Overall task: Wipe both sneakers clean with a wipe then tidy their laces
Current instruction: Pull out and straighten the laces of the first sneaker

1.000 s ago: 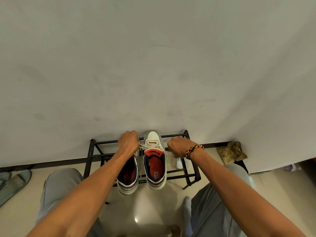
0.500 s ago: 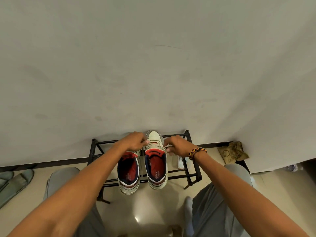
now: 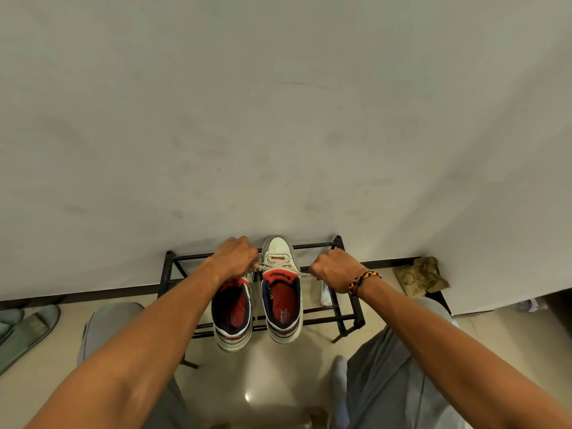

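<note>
Two white sneakers with red and navy linings stand side by side on a low black rack (image 3: 339,318), toes toward the wall. The right sneaker (image 3: 282,292) has its white lace (image 3: 305,274) stretched taut across the tongue. My left hand (image 3: 236,257) grips one lace end above the left sneaker (image 3: 231,317), hiding that shoe's front. My right hand (image 3: 334,269), with a braided band at the wrist, grips the other lace end to the right of the shoe.
A white crumpled wipe (image 3: 325,295) lies on the rack right of the sneakers. A tan cloth bag (image 3: 419,278) sits by the wall at right. Grey-green slippers (image 3: 29,325) lie on the floor at left. My grey-trousered knees flank the rack.
Half a second ago both hands were close together over the right sneaker's tongue. They have since moved apart, drawing the lace ends out sideways and taut.
</note>
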